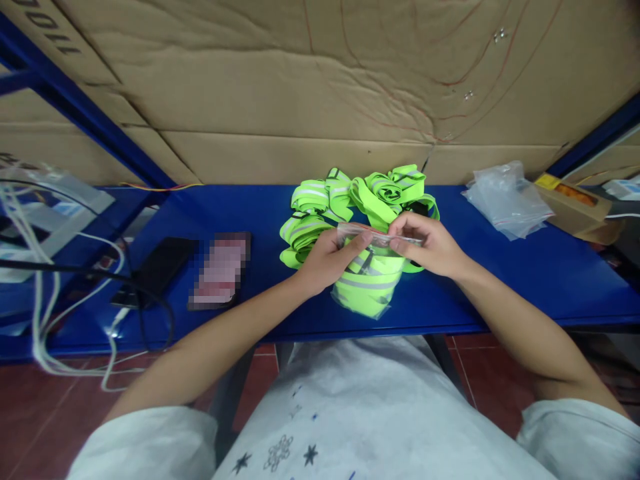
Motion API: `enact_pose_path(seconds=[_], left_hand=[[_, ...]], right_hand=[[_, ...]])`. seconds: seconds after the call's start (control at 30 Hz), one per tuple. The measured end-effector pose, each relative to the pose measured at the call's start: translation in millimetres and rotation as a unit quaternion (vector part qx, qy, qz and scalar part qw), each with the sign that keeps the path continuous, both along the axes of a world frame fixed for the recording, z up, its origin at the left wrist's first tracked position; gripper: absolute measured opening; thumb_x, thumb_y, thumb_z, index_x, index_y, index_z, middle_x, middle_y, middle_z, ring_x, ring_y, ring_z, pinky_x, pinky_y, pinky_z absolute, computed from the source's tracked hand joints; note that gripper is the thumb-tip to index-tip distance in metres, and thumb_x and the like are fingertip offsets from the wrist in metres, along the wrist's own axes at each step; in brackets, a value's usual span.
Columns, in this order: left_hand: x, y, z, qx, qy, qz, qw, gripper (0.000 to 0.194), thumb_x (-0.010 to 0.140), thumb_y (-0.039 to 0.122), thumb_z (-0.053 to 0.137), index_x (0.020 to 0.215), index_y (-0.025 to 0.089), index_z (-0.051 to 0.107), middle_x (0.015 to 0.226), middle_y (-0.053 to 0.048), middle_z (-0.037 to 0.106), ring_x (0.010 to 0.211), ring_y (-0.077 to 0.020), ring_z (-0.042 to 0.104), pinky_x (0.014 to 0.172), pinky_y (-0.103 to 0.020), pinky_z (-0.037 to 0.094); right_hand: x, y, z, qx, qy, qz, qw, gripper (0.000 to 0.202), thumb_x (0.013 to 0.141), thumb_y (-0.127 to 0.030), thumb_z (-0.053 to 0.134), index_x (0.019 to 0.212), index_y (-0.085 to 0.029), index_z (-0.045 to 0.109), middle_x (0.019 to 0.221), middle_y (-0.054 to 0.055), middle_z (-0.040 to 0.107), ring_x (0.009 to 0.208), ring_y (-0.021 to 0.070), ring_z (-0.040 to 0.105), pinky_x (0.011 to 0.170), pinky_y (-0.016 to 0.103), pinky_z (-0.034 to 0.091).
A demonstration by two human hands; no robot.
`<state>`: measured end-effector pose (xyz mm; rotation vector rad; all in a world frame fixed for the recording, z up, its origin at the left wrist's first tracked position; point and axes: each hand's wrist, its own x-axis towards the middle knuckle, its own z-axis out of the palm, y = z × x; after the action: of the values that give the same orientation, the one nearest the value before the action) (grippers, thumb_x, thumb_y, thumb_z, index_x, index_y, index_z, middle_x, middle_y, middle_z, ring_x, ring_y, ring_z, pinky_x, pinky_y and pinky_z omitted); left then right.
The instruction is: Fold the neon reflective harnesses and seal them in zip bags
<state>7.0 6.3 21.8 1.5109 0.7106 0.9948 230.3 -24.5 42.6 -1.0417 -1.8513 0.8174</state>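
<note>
Head camera shows a clear plastic bag (367, 290) at the front edge of the blue bench (260, 303), with a neon-yellow strap (373, 283) with a grey stripe folded inside it. The bag's opening, marked by a reddish line, faces away from the person's body.

At the bag's upper left, the left hand (333, 257) holds the opening edge between thumb and fingers. At its upper right, the right hand (425, 243) pinches the same edge, thumb and fingers closed on the plastic. The two hands are near each other, with a short stretch of the edge between them.

Just behind the bag lie several bundles of neon-yellow straps (313, 197), rolled or loosely coiled, with grey stripes and some dark parts.

Well to the right of the bag and farther back is a stack of clear bags (510, 200), and beside that stack, an open cardboard box (575, 207) with something orange in it.

Left of the bag lies a phone (220, 270), its face blurred, then a black flat object (157, 270) near white cables (40, 287). Behind everything, large cardboard sheets (280, 93) stand between blue metal posts (100, 100).
</note>
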Motion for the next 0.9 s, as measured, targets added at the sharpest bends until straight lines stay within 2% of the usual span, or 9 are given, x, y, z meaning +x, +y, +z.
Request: enact_pose_path(seconds=[0.23,0.37,0.57,0.63,0.77,0.9], left_hand=[[1.2,-0.3,0.3,0.049,0.004,-0.028,0.998,0.040,0.092,0.057,0.068,0.099,0.020,0.079,0.097,-0.005,0.077,0.092,-0.0190,0.070,0.083,-0.029,0.053],[1.4,1.3,0.3,0.070,0.004,-0.033,0.997,0.041,0.093,0.057,0.068,0.107,0.019,0.076,0.109,-0.006,0.076,0.097,-0.0190,0.069,0.087,-0.028,0.053],[2.3,-0.3,-0.9,0.044,-0.007,-0.071,0.996,0.051,0.089,0.062,0.071,0.117,0.019,0.069,0.104,-0.006,0.072,0.089,-0.0173,0.065,0.080,-0.027,0.050],[3.1,-2.6,-1.5,0.034,-0.020,-0.049,0.998,0.051,0.087,0.060,0.074,0.117,0.020,0.067,0.100,-0.004,0.070,0.085,-0.0156,0.062,0.075,-0.026,0.049],[3.5,-6.6,-1.8,0.032,-0.017,0.039,0.999,0.035,0.090,0.053,0.073,0.095,0.019,0.066,0.084,0.000,0.063,0.073,-0.0120,0.054,0.066,-0.024,0.044],[2.8,-7.1,-1.2,0.045,-0.017,0.027,0.998,0.033,0.090,0.051,0.073,0.090,0.019,0.064,0.077,0.001,0.059,0.067,-0.0110,0.049,0.061,-0.024,0.039]], right_hand=[[-1.4,-1.1,-1.4,0.050,-0.022,-0.016,0.998,0.014,0.088,-0.027,0.070,0.082,-0.017,0.063,0.071,-0.001,0.061,0.064,0.0096,0.051,0.059,0.021,0.042],[-4.5,-1.8,-0.6,0.075,-0.039,-0.008,0.996,0.011,0.089,-0.025,0.069,0.085,-0.017,0.064,0.073,-0.001,0.063,0.065,0.0092,0.054,0.061,0.020,0.043],[-4.4,-2.4,-0.9,0.093,-0.052,-0.002,0.994,0.010,0.089,-0.021,0.067,0.082,-0.016,0.062,0.072,-0.002,0.061,0.064,0.0077,0.052,0.060,0.020,0.041],[-2.1,-1.3,-1.7,0.089,-0.059,-0.001,0.994,0.007,0.089,-0.019,0.066,0.084,-0.016,0.062,0.074,-0.002,0.061,0.066,0.0082,0.054,0.062,0.020,0.043],[1.6,0.6,-2.7,0.079,-0.067,0.007,0.995,0.005,0.088,-0.017,0.066,0.085,-0.016,0.062,0.075,-0.002,0.062,0.067,0.0087,0.055,0.062,0.021,0.043],[0.3,-0.7,-1.5,0.081,-0.063,0.015,0.995,0.006,0.089,-0.020,0.067,0.086,-0.017,0.063,0.075,-0.002,0.062,0.067,0.0090,0.054,0.062,0.021,0.043]])
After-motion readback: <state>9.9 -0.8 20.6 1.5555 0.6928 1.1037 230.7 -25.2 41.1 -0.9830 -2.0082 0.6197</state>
